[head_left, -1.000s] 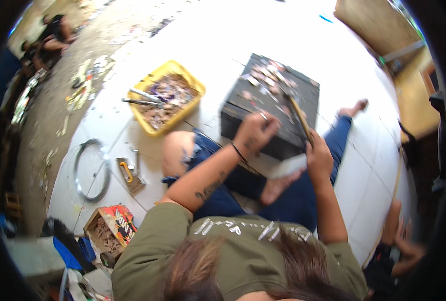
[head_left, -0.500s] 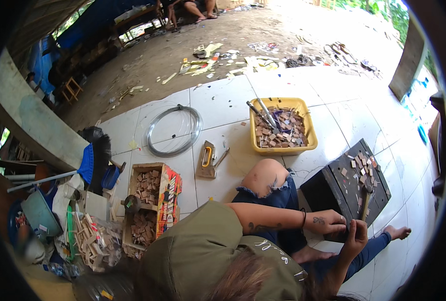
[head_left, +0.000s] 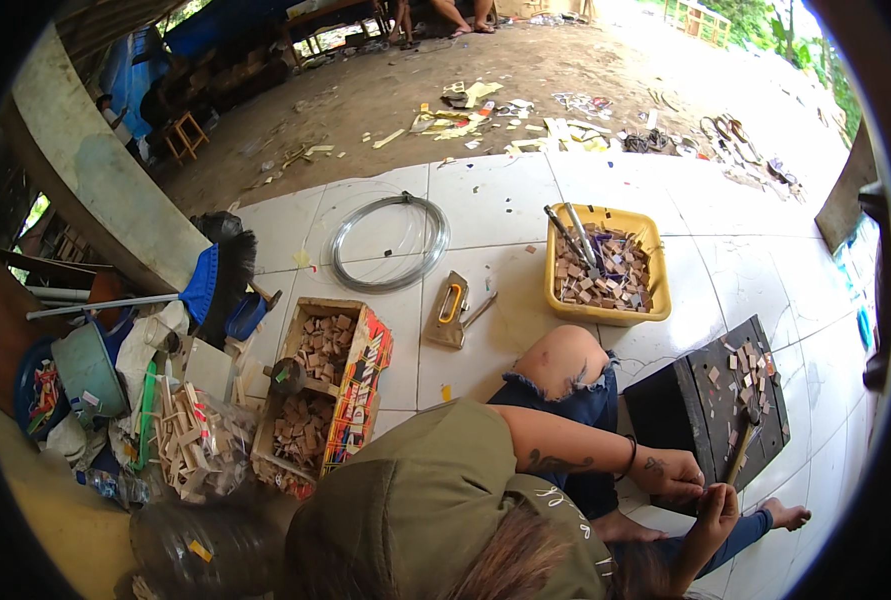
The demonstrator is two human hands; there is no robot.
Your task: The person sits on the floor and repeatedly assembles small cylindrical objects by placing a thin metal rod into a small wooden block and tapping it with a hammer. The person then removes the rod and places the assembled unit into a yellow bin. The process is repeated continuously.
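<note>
My left hand (head_left: 675,474), at the end of a tattooed forearm, is closed, its fingertips pinched near those of the right. My right hand (head_left: 717,508) is closed with fingers raised beside it. Whatever small thing they pinch is too small to make out. Just beyond them a hammer (head_left: 743,447) lies with its head on a black box (head_left: 690,385) and its handle end by my right hand; whether that hand touches it I cannot tell. Several small brown wooden squares (head_left: 742,375) are scattered on the box top.
A yellow basin (head_left: 605,318) holds wooden squares and pliers-like tools. Left of it are a staple gun (head_left: 448,310), a wire coil (head_left: 337,268) and a divided box (head_left: 367,400) of squares. A blue broom (head_left: 201,285) and a bag of wood pieces (head_left: 197,440) stand far left.
The whole view has shifted, so things sit further right and lower. My hands remain close together by the hammer handle, their fingertips drawn nearer each other.
</note>
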